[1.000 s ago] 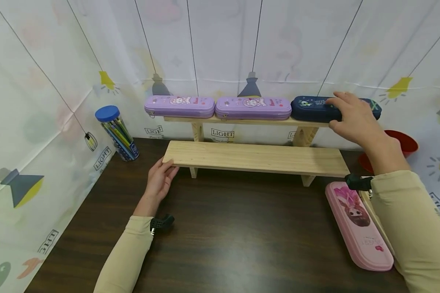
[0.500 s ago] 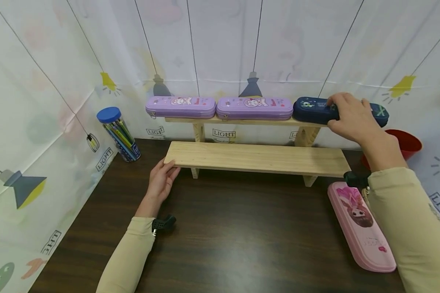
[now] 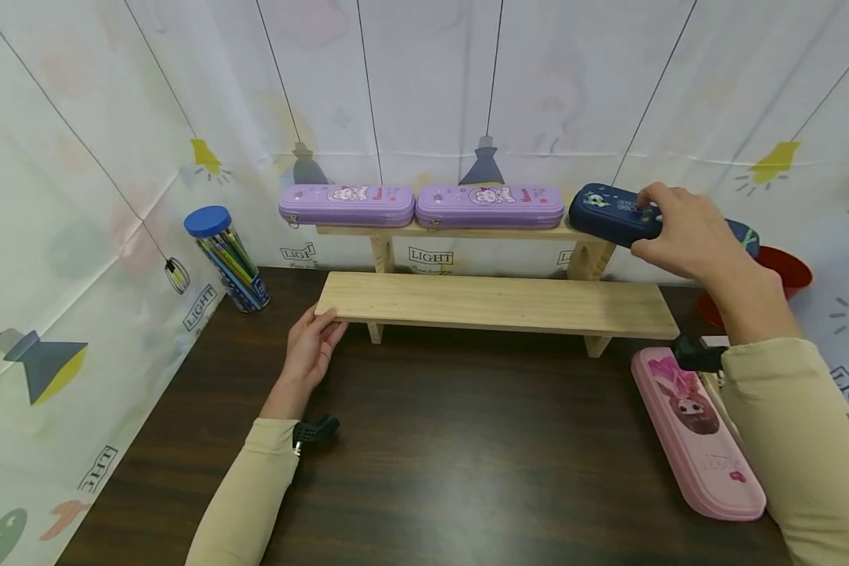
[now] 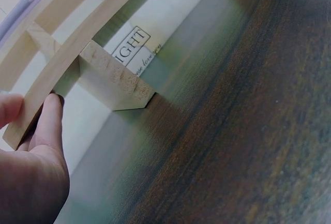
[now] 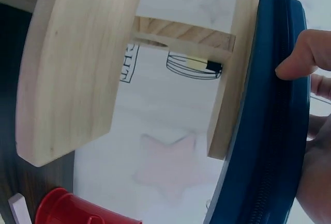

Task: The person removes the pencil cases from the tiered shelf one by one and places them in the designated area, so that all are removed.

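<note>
My right hand (image 3: 693,236) grips a dark blue zippered pencil case (image 3: 611,212) from above at the right end of the upper shelf (image 3: 453,232). The case is tilted, its right end hanging past the shelf; in the right wrist view the thumb presses on the side of the blue case (image 5: 274,105). My left hand (image 3: 307,354) pinches the front left corner of the lower wooden shelf (image 3: 495,305). The left wrist view has the thumb on one face of that board (image 4: 67,61) and fingers on the other. Two purple pencil cases (image 3: 347,206) sit side by side on the upper shelf.
A pink pencil case (image 3: 696,436) lies on the dark table (image 3: 453,448) at right, partly beside my right sleeve. Behind my right wrist stands a red container (image 3: 785,271). A blue-lidded tub of pencils (image 3: 228,259) stands at back left, near the printed curtain.
My right hand has shifted the blue case slightly right, away from the purple one, and its right end has dipped. The left hand stays on the shelf corner.
</note>
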Tool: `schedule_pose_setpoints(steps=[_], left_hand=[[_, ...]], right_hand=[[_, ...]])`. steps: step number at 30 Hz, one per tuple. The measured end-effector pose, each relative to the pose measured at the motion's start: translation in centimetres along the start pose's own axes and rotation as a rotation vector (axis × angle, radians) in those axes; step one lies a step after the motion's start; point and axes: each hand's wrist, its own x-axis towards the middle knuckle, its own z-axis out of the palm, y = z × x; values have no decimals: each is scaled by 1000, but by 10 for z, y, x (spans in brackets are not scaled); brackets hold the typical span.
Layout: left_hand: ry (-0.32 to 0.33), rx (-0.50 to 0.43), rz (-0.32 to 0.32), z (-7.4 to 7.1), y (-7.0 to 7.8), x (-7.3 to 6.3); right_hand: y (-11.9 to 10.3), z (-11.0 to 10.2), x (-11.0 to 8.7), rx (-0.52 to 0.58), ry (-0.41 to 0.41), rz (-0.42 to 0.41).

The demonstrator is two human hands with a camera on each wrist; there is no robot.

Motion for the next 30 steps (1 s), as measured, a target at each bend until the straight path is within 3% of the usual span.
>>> schedule_pose_setpoints(steps=[15,30], left_hand=[[7,-10,0,-1,-1,3],[20,7,-3,1,0,3]], right_hand=[[-7,19,-28,84,127,16],[-35,38,-66,172,22,-16]])
